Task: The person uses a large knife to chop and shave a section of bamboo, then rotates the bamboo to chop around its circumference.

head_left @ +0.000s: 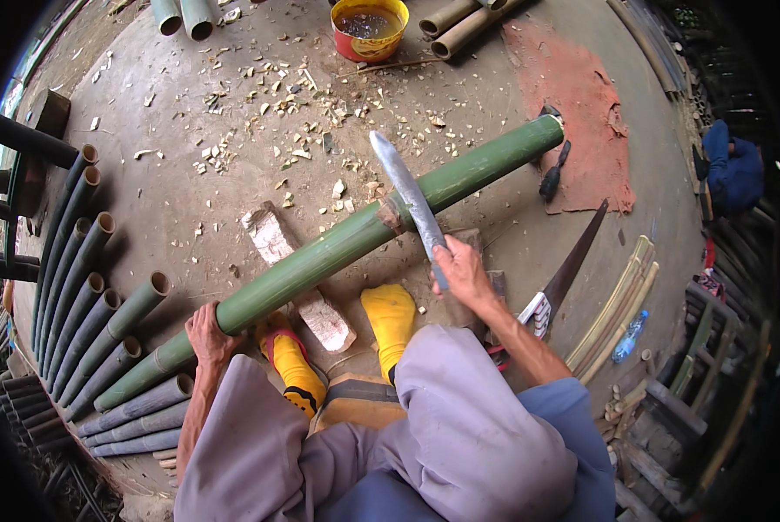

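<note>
**Left hand (209, 333) on a green bamboo pole (320, 257), right hand (464, 271) gripping a knife (407, 187)**

The left hand is partly closed over the pole's nearer part, its palm and fingers against the green skin; the fingertips on the far side are hard to make out. The right hand is closed tight around the knife's handle, covering much of it. The long grey blade crosses above the pole beside a brown joint; whether the two touch cannot be told.

The pole slants across the person's front over the floor (190, 96), its far end above a red mat (603, 148) and its near end beside other bamboo poles (85, 261). It hides the middle of a pale wood block (327, 322) and part of a small black object (549, 111). A saw (577, 261) lies at right, its handle end partly behind the right forearm. The bucket (342, 39) is cut off by the top edge.
</note>
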`<state>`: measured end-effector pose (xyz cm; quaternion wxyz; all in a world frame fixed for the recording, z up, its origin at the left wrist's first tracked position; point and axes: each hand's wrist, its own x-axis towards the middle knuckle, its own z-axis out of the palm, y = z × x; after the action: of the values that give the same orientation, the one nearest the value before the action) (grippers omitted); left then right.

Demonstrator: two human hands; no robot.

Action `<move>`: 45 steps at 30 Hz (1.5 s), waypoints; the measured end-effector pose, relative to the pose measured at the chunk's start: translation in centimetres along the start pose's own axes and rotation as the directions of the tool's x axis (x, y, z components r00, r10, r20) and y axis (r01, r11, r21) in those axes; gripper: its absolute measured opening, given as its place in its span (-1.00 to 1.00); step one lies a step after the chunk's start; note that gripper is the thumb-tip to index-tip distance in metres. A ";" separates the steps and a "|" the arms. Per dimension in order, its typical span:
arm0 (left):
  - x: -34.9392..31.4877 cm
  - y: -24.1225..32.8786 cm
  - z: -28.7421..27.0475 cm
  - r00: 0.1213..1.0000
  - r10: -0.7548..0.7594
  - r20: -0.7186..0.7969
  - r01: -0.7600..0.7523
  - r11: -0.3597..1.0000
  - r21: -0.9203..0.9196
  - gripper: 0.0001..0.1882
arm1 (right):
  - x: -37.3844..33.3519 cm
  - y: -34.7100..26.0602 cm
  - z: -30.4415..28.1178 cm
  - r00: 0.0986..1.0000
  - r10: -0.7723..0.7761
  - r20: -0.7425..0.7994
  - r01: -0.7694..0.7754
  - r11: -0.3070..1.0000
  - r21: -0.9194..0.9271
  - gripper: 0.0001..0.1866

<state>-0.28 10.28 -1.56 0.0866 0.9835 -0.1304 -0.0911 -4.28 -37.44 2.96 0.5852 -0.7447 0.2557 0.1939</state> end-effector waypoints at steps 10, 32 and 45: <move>-0.5 -0.4 -0.1 0.999 -0.034 -0.005 0.034 0.999 0.025 -0.31 | 0.2 -0.8 -0.1 0.992 -0.064 -0.106 0.056 0.995 -0.077 -0.74; 0.6 -0.8 -0.3 0.996 -0.030 0.079 0.030 1.000 -0.002 -0.32 | -3.5 -0.1 4.3 0.920 -0.377 -0.105 0.344 0.907 -0.243 -0.55; 1.6 0.0 0.3 0.991 -0.005 0.133 0.014 0.998 -0.068 -0.35 | -3.3 1.0 8.5 0.889 -0.444 -0.111 0.335 0.796 -0.505 -0.21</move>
<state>1.16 9.76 -2.14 0.1109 0.9723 -0.1279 -0.1613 -7.41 -28.83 2.08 0.3806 -0.9179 0.1052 0.0395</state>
